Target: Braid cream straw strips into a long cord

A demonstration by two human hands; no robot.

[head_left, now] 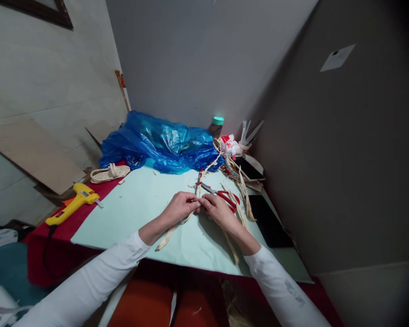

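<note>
Over the middle of the pale green table sheet point(129, 218), my left hand point(183, 206) and my right hand point(215, 209) meet fingertip to fingertip. Both are closed in a pinch on a braided cord point(204, 173) of dry, straw-coloured plant fibre. From my fingers the cord runs away toward the back of the table, with bits of red on it. Loose fibre strips point(166, 239) hang toward me on either side. Just beyond my right hand lie red-handled scissors point(227, 198), partly covered by another strip. My fingertips hide the exact point of the hold.
A yellow glue gun point(75, 203) and a small woven sandal point(109, 173) lie at the left. Blue plastic point(163, 141) is heaped along the back, beside a bottle with a turquoise cap point(218, 121). To the right are a black flat device point(269, 222) and the wall point(354, 159).
</note>
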